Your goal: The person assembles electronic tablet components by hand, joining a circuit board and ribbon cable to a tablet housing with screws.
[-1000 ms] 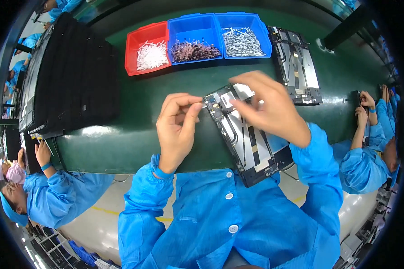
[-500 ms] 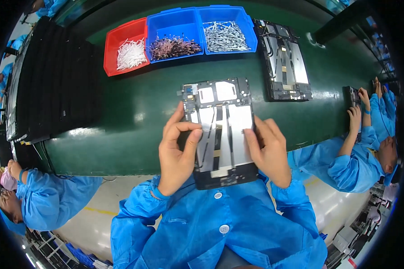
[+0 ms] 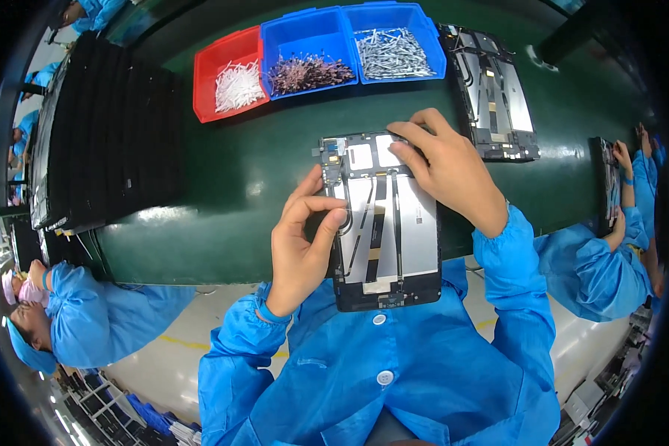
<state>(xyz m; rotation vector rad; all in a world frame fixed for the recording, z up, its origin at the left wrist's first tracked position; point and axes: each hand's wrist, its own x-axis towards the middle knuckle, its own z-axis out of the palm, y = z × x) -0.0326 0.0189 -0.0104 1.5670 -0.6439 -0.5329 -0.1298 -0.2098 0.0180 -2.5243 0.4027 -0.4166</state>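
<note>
An opened tablet [image 3: 418,249] with bare inner parts, thin cables and silver plates lies tilted in front of me, its near end over the table edge. My left hand [image 3: 299,249] grips its left edge, thumb and forefinger on the upper left side near a black cable. The other fingers of that hand reach behind the edge. At the upper right corner, my right hand [image 3: 457,171] is closed on the tablet, thumb on the pale plate and fingers at the top edge. Its fingertips partly cover that corner.
Beyond the tablet stand a red bin [image 3: 205,89] of white pieces and two blue bins [image 3: 305,33] of small cable parts. A stack of similar tablets [image 3: 502,97] lies right of them. Tall black stacked panels [image 3: 111,141] stand left. Co-workers in blue sit on both sides.
My right hand has moved from the tablet's right edge up to its top right corner. The left hand keeps its grip. The whole view has shifted slightly.
</note>
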